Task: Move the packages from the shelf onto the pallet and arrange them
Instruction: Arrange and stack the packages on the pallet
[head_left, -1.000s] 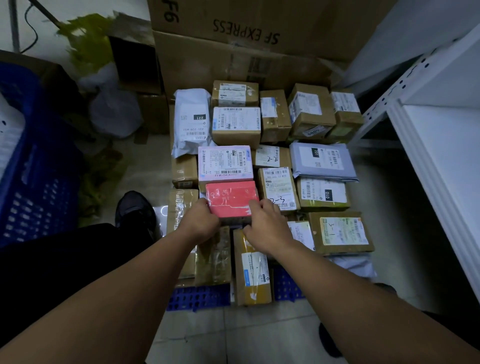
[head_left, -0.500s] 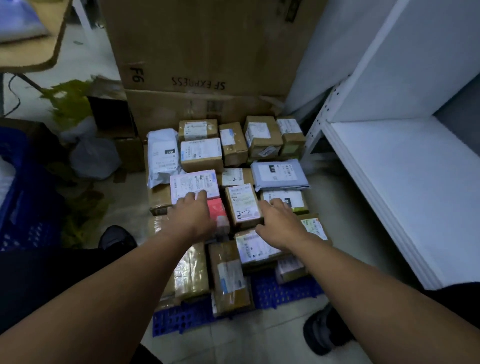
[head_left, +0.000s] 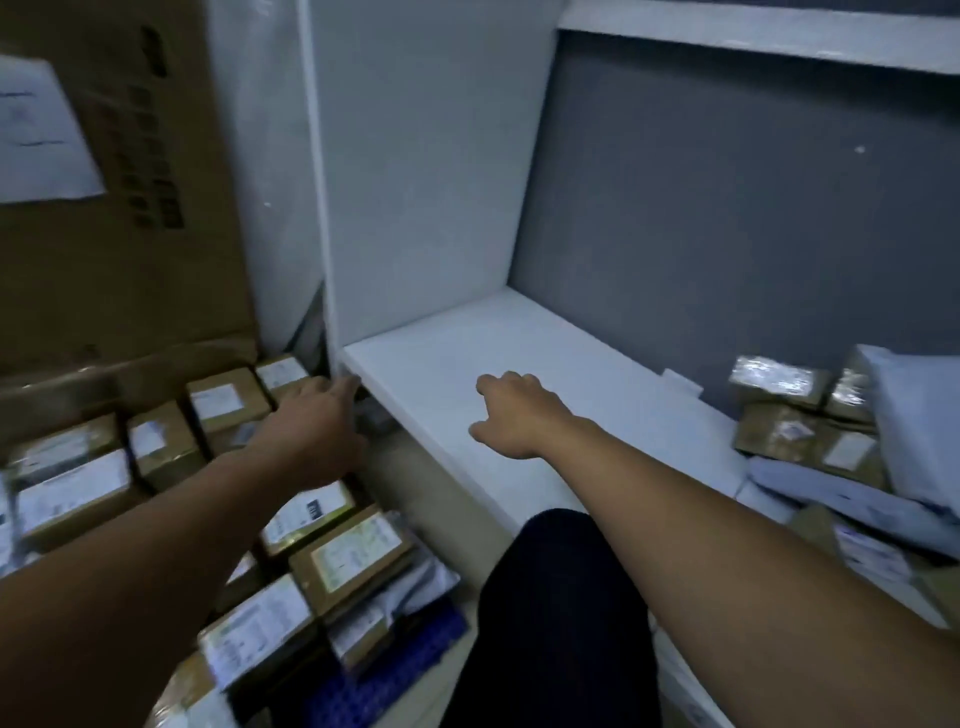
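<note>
My left hand (head_left: 311, 421) reaches out at about 9 o'clock in the head view. Its fingers are stretched forward towards the front corner of the white shelf (head_left: 571, 364), and its grip is released, with nothing in it. It hangs over the pallet packages (head_left: 353, 556), brown labelled boxes packed side by side from 7 to 9 o'clock. The blue pallet (head_left: 384, 680) peeks out under their near edge at 6 o'clock.

My right hand (head_left: 511, 415) is at the centre, over the bare shelf board. Its fingers are loosely bent downward and its grip is released too, holding nothing. I cannot tell whether the fingertips touch the board.

The shelf packages (head_left: 800, 436) lie at 3 o'clock, well apart from the right hand. They are taped brown boxes against the grey back panel (head_left: 727, 208), with pale mailer bags (head_left: 914, 415) leaning on and beside them.

A tall cardboard box (head_left: 104, 234) stands at 10 o'clock behind the pallet. My dark trouser knee (head_left: 561, 623) fills 6 o'clock, between my forearms.
</note>
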